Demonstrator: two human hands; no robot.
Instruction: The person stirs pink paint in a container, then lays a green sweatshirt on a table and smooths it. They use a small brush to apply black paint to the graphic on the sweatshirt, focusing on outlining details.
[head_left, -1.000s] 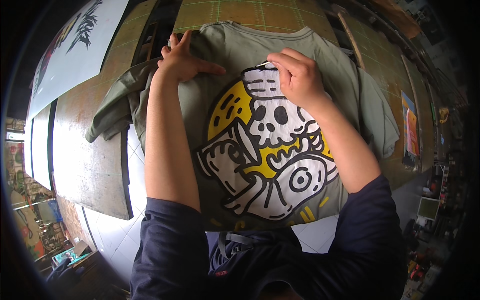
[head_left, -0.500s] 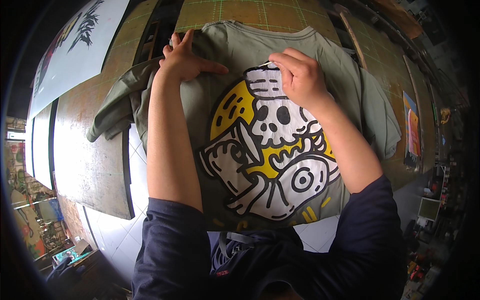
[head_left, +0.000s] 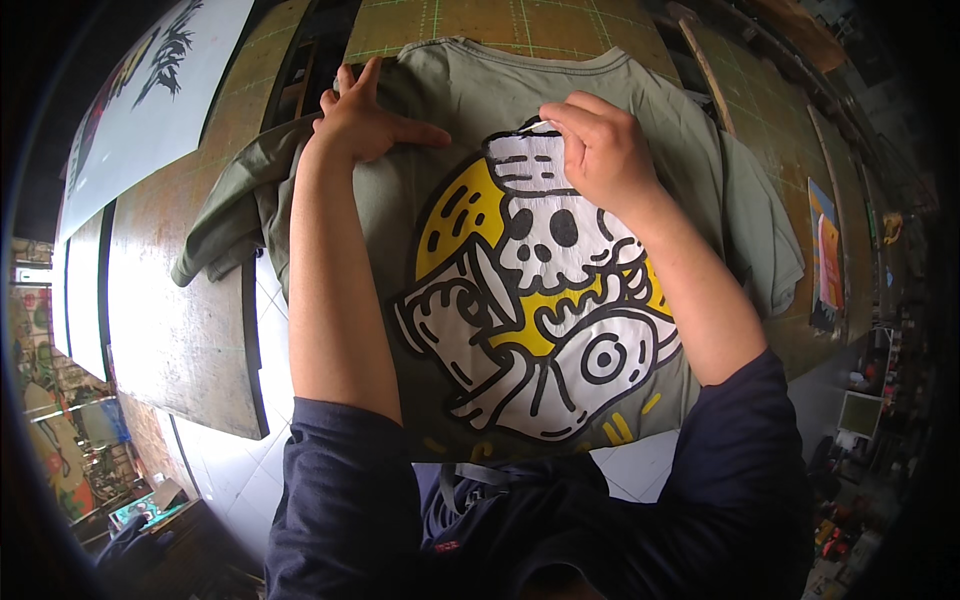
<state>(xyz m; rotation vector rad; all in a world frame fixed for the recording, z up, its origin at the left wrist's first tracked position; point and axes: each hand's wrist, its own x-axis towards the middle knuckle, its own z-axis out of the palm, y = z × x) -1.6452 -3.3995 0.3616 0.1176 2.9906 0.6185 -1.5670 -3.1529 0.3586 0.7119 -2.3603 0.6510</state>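
An olive-green T-shirt (head_left: 690, 130) lies spread out with its neckline at the far side. On it is a skull drawing (head_left: 545, 235) in white and yellow with thick black outlines. My left hand (head_left: 362, 122) rests on the upper left of the shirt, fingers spread and thumb stretched toward the drawing. Pinched in my right hand (head_left: 608, 150) is a thin white stick (head_left: 538, 126), too small to tell its exact kind. Its end is at the black outline along the top of the skull's hat (head_left: 525, 165). My right hand covers the hat's right part.
Wooden boards (head_left: 470, 25) with green grid lines lie beyond and beside the shirt. A white sheet with a dark print (head_left: 150, 110) is at the far left. Colourful cards (head_left: 825, 250) are at the right. Pale floor tiles (head_left: 640, 465) show below.
My right hand and the stick have shifted very slightly up along the hat's top edge. The left hand stays nearly in place on the shirt.
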